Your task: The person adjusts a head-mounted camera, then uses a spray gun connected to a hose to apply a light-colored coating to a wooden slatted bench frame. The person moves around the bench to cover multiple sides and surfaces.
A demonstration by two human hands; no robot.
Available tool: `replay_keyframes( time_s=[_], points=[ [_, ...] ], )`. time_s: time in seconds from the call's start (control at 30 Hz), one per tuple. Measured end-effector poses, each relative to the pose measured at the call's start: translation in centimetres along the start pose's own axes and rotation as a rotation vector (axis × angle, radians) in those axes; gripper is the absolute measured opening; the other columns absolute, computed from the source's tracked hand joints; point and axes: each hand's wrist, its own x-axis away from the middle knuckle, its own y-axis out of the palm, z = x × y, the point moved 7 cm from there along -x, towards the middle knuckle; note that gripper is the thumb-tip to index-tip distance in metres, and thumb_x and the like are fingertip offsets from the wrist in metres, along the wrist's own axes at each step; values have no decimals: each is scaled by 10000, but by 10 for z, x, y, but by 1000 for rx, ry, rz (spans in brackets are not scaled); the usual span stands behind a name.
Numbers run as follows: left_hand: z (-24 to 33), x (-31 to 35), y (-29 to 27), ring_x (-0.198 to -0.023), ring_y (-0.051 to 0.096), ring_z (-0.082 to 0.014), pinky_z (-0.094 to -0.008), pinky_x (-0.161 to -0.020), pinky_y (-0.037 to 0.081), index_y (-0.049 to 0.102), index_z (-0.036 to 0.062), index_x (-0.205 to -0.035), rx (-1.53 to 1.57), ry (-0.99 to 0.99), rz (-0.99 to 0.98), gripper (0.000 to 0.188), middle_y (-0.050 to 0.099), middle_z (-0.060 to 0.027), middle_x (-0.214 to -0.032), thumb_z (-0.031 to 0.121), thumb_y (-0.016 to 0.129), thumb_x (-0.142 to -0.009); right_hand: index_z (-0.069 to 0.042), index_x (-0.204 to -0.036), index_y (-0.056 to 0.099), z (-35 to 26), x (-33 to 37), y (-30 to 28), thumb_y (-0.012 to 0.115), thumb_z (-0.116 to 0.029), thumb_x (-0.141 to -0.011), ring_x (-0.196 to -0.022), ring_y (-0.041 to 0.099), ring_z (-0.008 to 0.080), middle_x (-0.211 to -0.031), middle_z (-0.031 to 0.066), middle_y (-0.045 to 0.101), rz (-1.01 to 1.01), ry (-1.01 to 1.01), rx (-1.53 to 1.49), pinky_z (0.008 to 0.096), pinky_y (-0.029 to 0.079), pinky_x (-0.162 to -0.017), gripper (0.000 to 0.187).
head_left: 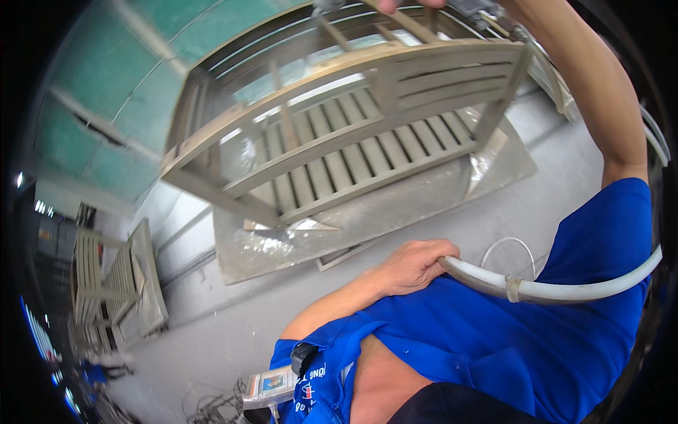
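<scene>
Though left hand (422,267) snug around a white hose (586,292), right hand (388,6) mostly beyond view, grip unclear.

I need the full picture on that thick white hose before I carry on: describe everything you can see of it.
The thick white hose looks smooth and flexible, perhaps plastic or rubber. A darker, grimy-looking strip or second line runs along its underside. One beige, tape-like band wraps it. The left hand is closed around it; from there it curves down in front of the blue shirt, then rises toward the picture's right edge. Neither end can be made out.
</scene>
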Motion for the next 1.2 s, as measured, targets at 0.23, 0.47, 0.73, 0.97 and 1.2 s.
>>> replay_keyframes(
  time_s=[0.23,0.47,0.73,0.97,1.2],
  points=[
    [-9,-78,78,-873,668,-365,-443,-703,516,618,77,-1093,49,91,-197,173,675,-118,-952,176,689,-970,-19,-864,697,117,112,-195,598,-218,-990,-502,590,98,-714,92,707,369,256,240,236,410,-382,255],
    [-22,-121,136,-890,680,-352,-427,-719,538,640,72,-1130,125,130,-273,200,685,-120,-980,142,703,-954,-24,-871,700,190,200,-315,640,-156,-924,-525,591,133,-691,75,682,665,392,460,305,475,-454,155],
    [-27,-116,160,-933,673,-359,-446,-760,537,643,81,-1171,36,106,-310,247,689,-119,-1008,107,701,-932,-22,-871,722,191,236,-306,654,-150,-912,-587,600,148,-709,80,682,698,372,625,337,496,-529,151],
    [-4,-69,138,-925,666,-364,-445,-760,534,648,70,-1144,33,54,-318,222,687,-123,-1007,117,703,-935,22,-922,736,170,262,-198,642,-210,-978,-587,615,113,-770,113,726,521,90,3,234,453,-428,257],
    [11,-11,107,-905,678,-351,-421,-744,537,660,80,-1134,-129,-36,-266,199,698,-110,-1018,130,700,-945,-49,-1372,597,205,261,-43,666,-230,-964,-632,632,64,-810,38,686,337,-73,-193,203,417,-394,452]
  ],
)
